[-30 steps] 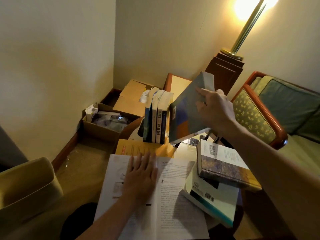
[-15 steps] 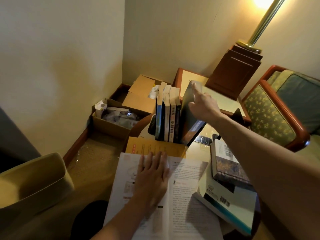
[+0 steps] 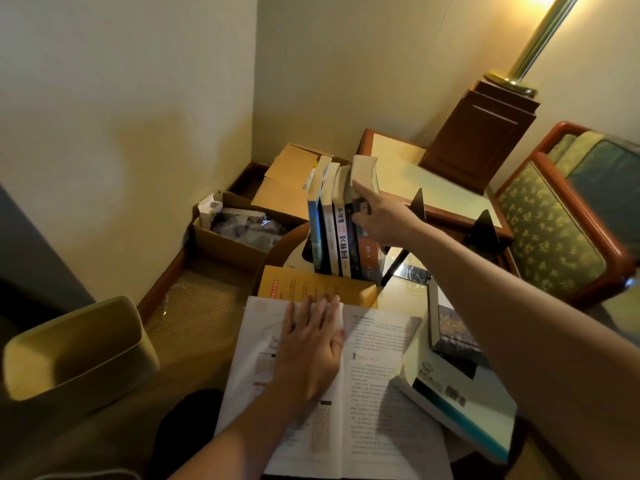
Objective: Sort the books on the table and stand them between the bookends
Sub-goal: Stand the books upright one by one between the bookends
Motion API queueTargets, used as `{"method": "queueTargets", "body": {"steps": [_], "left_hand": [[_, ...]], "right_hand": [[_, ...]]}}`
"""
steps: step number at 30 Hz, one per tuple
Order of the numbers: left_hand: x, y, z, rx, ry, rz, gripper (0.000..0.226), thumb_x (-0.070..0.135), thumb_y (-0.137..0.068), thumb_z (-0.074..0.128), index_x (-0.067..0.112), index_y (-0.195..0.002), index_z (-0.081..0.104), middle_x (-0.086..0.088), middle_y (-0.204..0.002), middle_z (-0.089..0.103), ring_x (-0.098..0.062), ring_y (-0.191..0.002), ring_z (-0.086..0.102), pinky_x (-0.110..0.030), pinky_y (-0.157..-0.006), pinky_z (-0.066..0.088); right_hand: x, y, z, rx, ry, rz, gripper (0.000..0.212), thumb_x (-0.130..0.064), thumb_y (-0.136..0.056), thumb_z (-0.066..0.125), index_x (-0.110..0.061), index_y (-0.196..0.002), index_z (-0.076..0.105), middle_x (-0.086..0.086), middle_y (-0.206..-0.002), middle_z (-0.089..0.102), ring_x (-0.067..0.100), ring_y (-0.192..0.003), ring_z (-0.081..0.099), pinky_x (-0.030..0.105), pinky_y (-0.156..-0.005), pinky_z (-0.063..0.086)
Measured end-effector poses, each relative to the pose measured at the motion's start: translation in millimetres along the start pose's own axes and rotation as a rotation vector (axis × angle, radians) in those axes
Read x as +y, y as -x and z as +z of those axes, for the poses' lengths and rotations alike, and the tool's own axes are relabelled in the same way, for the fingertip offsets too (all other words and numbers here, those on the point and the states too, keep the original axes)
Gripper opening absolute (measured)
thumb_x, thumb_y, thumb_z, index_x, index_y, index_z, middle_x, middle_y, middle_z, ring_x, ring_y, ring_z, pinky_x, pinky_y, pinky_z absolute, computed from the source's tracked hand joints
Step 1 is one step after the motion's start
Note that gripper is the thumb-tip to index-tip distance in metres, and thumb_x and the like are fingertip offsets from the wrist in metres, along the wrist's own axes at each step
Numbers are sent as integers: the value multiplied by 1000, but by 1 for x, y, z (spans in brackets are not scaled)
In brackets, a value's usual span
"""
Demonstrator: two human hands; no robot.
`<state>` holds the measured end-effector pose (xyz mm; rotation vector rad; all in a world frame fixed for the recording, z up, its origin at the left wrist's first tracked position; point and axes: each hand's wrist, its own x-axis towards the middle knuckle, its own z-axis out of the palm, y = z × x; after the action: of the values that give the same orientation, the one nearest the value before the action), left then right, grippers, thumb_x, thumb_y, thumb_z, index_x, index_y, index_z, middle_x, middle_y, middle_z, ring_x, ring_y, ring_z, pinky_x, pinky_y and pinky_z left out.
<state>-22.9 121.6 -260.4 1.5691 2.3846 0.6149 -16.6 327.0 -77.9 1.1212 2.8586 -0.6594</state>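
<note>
Book now upright, right grip grasping it; left grip flat, released. Next: slide bookend, right of grip, against it.

Left hand lies flat on open book, nearest the camera. Just past its fingertips is a booklet, partly under the open book. Beyond that stands the book row, with right hand holding the end book at the row's right end. First bookend is just right of the right hand, second bookend further right, both apart from the row. Under the right forearm, small book lies on larger book. Left of both hands, on the floor: open carton, closed carton behind it, bin nearer. Side table sits behind the right hand, lamp base on it, armchair far right.
</note>
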Motion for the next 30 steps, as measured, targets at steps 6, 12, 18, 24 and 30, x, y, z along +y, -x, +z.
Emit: {"method": "queueTargets", "body": {"steps": [6,12,18,24,30], "left_hand": [[-1,1,2,7,-36,8,64,54,-102,6,28,-160,-2,2,-169,1,-23,-155,-6,-49,-125,-3],[3,1,-4,2,-25,-1,62,52,-104,10,27,-159,-2,2,-169,2,-24,-154,-6,-48,-124,-4],[7,1,-8,-12,-64,-5,61,51,-104,9,27,-159,-3,0,-168,-1,-24,-154,-7,-50,-124,-4],[20,-6,-14,-35,-25,-15,62,50,-105,19,23,-159,6,-2,-168,5,-28,-154,-5,-51,-123,-8],[57,-19,-20,-83,-18,37,61,53,-104,22,26,-159,15,4,-166,20,-23,-154,10,-57,-122,-9]], "right_hand": [[11,11,1,91,11,-50,84,-17,-96,57,-41,-157,5,9,-135,58,20,-103,62,32,-77,58],[17,27,-3,155,24,-106,86,-18,-95,62,-36,-158,7,9,-151,46,28,-123,56,42,-91,57],[37,64,1,228,-45,-155,83,-21,-97,62,-35,-159,10,6,-153,44,25,-125,57,29,-72,58],[62,118,12,273,-101,-108,79,-21,-98,61,-36,-158,12,1,-152,44,17,-123,55,14,-67,48],[96,167,16,310,-61,-28,78,-23,-96,63,-32,-158,18,2,-160,34,26,-145,36,47,-111,43]]}}
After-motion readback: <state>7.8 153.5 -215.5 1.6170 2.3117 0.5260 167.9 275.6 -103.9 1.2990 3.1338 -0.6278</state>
